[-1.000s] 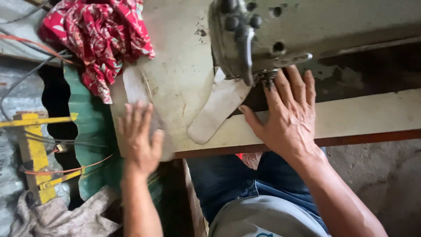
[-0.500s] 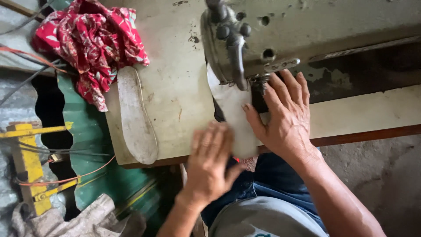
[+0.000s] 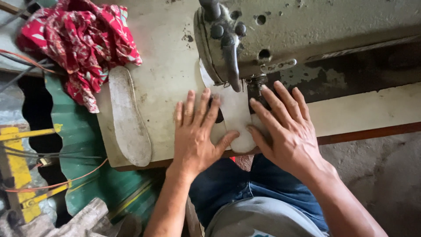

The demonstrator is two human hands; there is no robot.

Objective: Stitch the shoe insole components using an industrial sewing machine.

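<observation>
The pale insole piece [image 3: 234, 118] lies flat on the sewing machine table [image 3: 166, 79], running from under the machine's head toward the near edge, its rounded end just at that edge. The left hand [image 3: 195, 136] rests palm down on the table with its fingers spread and straight, gripping nothing; its thumb reaches across to touch the piece near the rounded end, and its fingertips lie along the piece's left side. The right hand [image 3: 287, 131] is likewise flat and spread, fingers pressing down on the right side of the piece just beside the needle area, thumb meeting the rounded end from the other side. So the piece sits between the two hands, pinned to the surface by both. Whether the needle touches the piece is hard to tell, since the fingers and the machine's head cover that spot.

The sewing machine [image 3: 272, 39] is grey-green, worn and spotted. A second pale insole [image 3: 129, 118] lies well apart to the left on the table, its tip touching a crumpled red patterned cloth [image 3: 79, 39]. Below the table show blue jeans [image 3: 245, 193], a green corrugated sheet [image 3: 87, 145] and a yellow metal frame [image 3: 17, 166].
</observation>
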